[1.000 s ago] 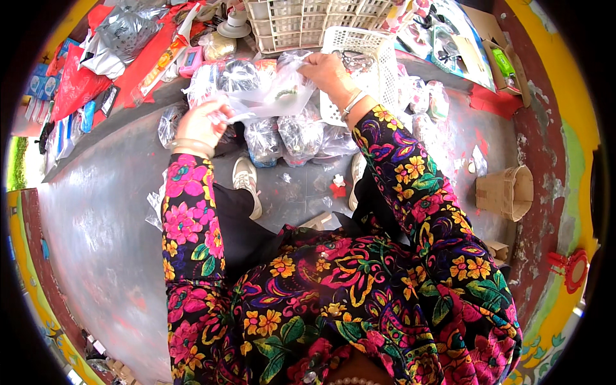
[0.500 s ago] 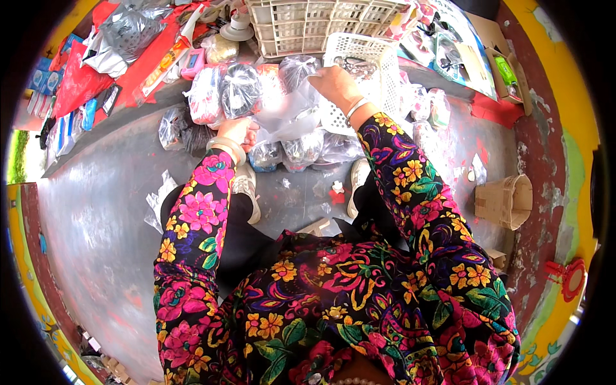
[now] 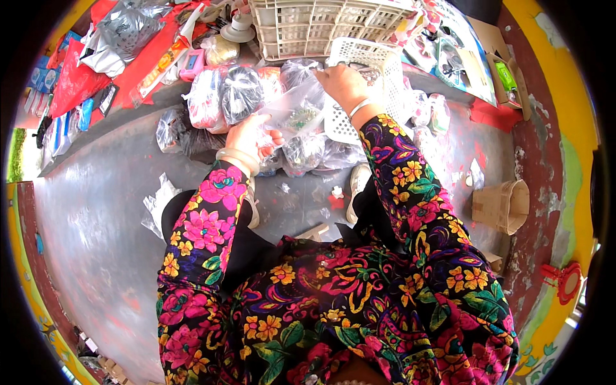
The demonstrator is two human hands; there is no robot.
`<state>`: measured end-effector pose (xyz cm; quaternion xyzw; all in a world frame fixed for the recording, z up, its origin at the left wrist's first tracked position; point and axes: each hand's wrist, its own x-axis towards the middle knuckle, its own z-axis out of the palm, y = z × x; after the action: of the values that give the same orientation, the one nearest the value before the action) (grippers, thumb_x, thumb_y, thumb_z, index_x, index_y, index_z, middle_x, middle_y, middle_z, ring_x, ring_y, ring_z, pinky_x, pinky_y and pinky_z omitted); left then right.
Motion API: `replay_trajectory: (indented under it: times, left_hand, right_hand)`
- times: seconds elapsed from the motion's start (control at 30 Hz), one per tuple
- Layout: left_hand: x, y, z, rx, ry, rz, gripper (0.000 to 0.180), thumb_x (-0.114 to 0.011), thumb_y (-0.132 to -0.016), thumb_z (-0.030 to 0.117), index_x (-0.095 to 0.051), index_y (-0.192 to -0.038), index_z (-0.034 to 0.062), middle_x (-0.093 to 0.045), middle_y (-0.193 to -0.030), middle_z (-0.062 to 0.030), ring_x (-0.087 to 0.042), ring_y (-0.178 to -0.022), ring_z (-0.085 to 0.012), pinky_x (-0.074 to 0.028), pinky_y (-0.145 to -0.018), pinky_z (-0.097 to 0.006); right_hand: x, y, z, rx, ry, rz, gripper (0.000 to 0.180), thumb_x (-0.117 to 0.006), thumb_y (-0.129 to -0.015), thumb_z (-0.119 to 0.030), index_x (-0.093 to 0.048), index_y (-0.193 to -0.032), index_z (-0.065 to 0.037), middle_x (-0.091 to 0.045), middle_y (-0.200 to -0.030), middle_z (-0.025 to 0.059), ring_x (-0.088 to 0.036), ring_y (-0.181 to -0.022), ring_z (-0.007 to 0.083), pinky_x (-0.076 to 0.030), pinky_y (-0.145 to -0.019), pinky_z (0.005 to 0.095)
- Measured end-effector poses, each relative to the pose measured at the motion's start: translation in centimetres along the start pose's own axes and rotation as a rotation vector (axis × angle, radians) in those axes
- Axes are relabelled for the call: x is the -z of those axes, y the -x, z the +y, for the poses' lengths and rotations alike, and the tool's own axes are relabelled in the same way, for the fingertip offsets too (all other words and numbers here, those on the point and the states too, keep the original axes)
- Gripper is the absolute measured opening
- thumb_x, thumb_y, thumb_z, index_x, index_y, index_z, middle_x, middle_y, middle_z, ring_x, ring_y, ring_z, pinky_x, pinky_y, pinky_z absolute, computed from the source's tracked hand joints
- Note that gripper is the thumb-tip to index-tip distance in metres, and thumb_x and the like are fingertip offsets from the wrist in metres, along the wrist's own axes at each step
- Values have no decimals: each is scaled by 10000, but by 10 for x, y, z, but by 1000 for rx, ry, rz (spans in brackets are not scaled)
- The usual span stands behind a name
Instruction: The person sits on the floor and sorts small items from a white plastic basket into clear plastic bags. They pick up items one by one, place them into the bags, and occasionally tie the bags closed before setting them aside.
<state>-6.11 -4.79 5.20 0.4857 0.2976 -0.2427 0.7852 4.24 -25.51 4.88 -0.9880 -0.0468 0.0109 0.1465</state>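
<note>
A clear plastic bag is stretched between my two hands above a heap of filled bags. My right hand is closed on its upper right edge, beside a white perforated basket. Small dark and metallic pieces lie in that basket, partly hidden by my hand. Lower and to the left, my left hand has curled fingers at the bag's left edge. Under the clear bag are knotted bags with dark contents, among them a filled bag. Another knotted dark bag sits just beyond my left hand.
A large cream crate stands behind the heap. Packaged goods lie on a red cloth on the ledge at the far left. To the right are an open cardboard box on the floor and another carton higher up.
My left hand has moved right and slightly nearer to me, its fingers turning more into view. My right hand has shifted slightly right. The clear bag now hangs more spread between them.
</note>
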Motion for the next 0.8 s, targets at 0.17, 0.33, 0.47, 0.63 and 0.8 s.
replay_trajectory:
  times: [0.17,0.33,0.47,0.63,0.8]
  left_hand:
    - [0,-2,4,-6,-29,-16,298,-550,-777,238,-511,-1004,48,-586,-693,-136,-594,-561,-224,-419,-390,-227]
    - [-3,-9,8,8,-58,-101,304,-521,-795,255,-521,-1013,42,-587,-710,-137,-595,-593,-220,-420,-410,-225]
    - [-10,-13,8,10,-41,-106,294,-498,-823,270,-533,-1018,52,-573,-709,-107,-580,-617,-191,-407,-424,-214]
    - [-17,-14,12,8,-23,-134,277,-510,-820,260,-535,-1012,62,-569,-711,-98,-575,-617,-183,-405,-432,-210]
    - [-24,-6,17,11,-34,-115,246,-568,-786,264,-562,-958,89,-566,-678,-65,-570,-602,-165,-386,-426,-197]
  right_hand:
    - [10,4,-4,34,6,111,334,-461,-799,-383,-634,-859,-103,-608,-815,178,-588,-781,321,-466,-698,406]
    - [14,-3,17,87,-16,-21,458,-550,-735,-408,-543,-1056,-81,-595,-923,186,-566,-879,336,-449,-759,396]
    - [23,-9,33,159,-169,-110,459,-563,-725,-349,-531,-1088,-69,-594,-924,197,-560,-895,341,-443,-780,382]
    - [18,-25,71,155,-93,-6,267,-561,-716,-250,-620,-891,-56,-628,-778,117,-602,-770,285,-469,-703,344]
    - [-31,-33,131,-148,185,-382,208,-585,-721,-204,-620,-710,0,-613,-621,82,-611,-577,192,-490,-565,298]
